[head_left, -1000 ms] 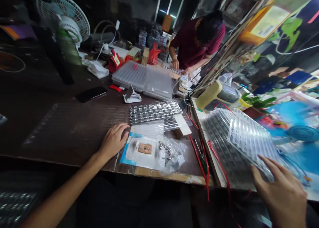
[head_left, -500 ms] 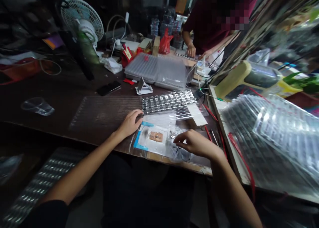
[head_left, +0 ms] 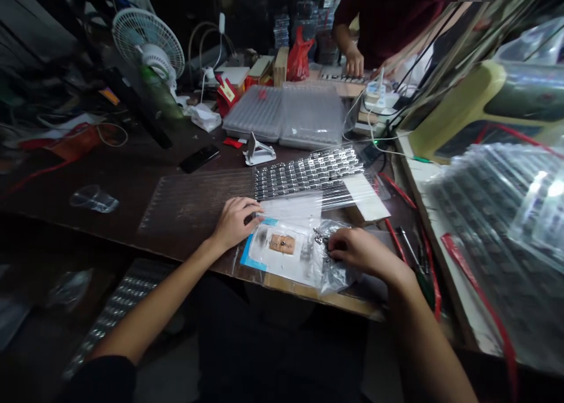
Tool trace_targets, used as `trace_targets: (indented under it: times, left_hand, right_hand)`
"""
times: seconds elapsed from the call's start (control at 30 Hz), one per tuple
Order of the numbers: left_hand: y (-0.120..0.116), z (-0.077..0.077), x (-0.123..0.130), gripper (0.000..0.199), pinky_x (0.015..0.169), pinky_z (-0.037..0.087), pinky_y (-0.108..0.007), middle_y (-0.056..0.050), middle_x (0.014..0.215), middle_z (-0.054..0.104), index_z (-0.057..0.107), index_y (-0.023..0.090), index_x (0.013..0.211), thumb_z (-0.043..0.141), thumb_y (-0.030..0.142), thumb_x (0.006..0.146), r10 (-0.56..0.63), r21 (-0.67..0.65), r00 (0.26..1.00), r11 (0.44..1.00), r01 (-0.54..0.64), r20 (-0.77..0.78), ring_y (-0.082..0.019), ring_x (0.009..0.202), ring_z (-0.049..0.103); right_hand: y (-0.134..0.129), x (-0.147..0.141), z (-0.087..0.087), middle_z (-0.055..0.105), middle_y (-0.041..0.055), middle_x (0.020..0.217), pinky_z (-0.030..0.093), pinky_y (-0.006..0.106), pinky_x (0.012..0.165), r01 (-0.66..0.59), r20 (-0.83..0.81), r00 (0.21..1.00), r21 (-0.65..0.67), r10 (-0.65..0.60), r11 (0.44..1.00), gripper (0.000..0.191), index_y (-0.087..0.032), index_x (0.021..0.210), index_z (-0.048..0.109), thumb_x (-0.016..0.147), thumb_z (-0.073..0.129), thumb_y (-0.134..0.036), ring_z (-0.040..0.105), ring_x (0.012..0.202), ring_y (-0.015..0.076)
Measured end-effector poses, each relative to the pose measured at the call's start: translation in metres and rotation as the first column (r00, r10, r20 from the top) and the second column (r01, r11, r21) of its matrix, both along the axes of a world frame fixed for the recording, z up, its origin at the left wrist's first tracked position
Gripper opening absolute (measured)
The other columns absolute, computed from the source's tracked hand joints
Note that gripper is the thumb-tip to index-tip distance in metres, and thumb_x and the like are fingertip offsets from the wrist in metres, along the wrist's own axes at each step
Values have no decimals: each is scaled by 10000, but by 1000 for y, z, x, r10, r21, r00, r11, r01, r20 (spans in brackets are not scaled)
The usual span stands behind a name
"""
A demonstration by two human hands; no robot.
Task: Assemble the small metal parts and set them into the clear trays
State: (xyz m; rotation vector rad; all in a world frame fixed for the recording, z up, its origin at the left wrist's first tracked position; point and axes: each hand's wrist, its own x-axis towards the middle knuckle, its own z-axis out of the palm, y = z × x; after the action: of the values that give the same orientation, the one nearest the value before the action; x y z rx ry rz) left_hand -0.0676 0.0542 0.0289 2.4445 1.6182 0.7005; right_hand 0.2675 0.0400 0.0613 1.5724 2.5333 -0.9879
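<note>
My left hand point(head_left: 238, 221) rests at the near edge of a clear ridged tray, its fingers curled together; what they hold, if anything, is too small to tell. Just right of it lies a white sheet point(head_left: 268, 265) with blue corners, bearing a small tan block point(head_left: 282, 244) with a dark dot at its centre. My right hand point(head_left: 352, 247) is pinched over small metal parts in a clear plastic bag point(head_left: 330, 279); its fingertips touch or nearly touch them. Rows of shiny metal pieces point(head_left: 304, 174) fill the tray's right part, behind both hands.
A white card point(head_left: 366, 197) and a screwdriver-like tool point(head_left: 409, 244) lie to the right. Behind stand a phone holder point(head_left: 259, 151), a phone point(head_left: 199, 158) and clear cases point(head_left: 311, 115). A plastic cup point(head_left: 94, 198) lies left. Another person's hand point(head_left: 353, 61) works at the back.
My right hand has come down onto the metal parts in the bag, its fingers closing. My left hand remains by the tray edge. The camera view has shifted a little.
</note>
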Motion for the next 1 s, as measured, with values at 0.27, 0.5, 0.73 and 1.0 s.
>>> trace_targets:
  times: [0.27, 0.5, 0.73, 1.0]
  left_hand:
    - [50, 14, -5, 145, 905, 416, -413, -40, 991, 687, 740, 243, 883, 650, 356, 871, 97, -30, 990, 995, -100, -101, -239, 969, 590]
    - [48, 5, -10, 137, 867, 483, -346, -52, 962, 698, 662, 176, 891, 569, 276, 895, 33, 1, 988, 999, -34, 150, -203, 911, 635]
    - [13, 12, 21, 136, 792, 512, -262, -31, 929, 694, 606, 160, 977, 516, 179, 878, -113, -100, 900, 980, 170, 421, -146, 841, 647]
    - [-26, -5, 27, 125, 792, 526, -273, -39, 910, 739, 677, 181, 938, 625, 290, 906, -203, -18, 886, 973, 232, 416, -169, 853, 688]
  right_hand:
    - [2, 13, 3, 744, 72, 869, 493, 322, 752, 11, -328, 944, -39, -23, 999, 197, -197, 836, 730, 853, 593, -338, 672, 804, 218]
    - [7, 10, -4, 701, 57, 798, 483, 311, 717, 164, -441, 880, -69, -177, 984, 330, -180, 792, 680, 850, 602, -495, 632, 758, 198]
    - [21, -26, 13, 651, 21, 719, 462, 283, 646, 82, -445, 885, -138, -136, 987, 291, -170, 826, 623, 893, 568, -448, 589, 673, 155]
    - [24, -62, -7, 720, 81, 942, 511, 331, 816, 17, -543, 838, 125, 54, 992, 182, -171, 927, 734, 879, 559, -178, 661, 886, 188]
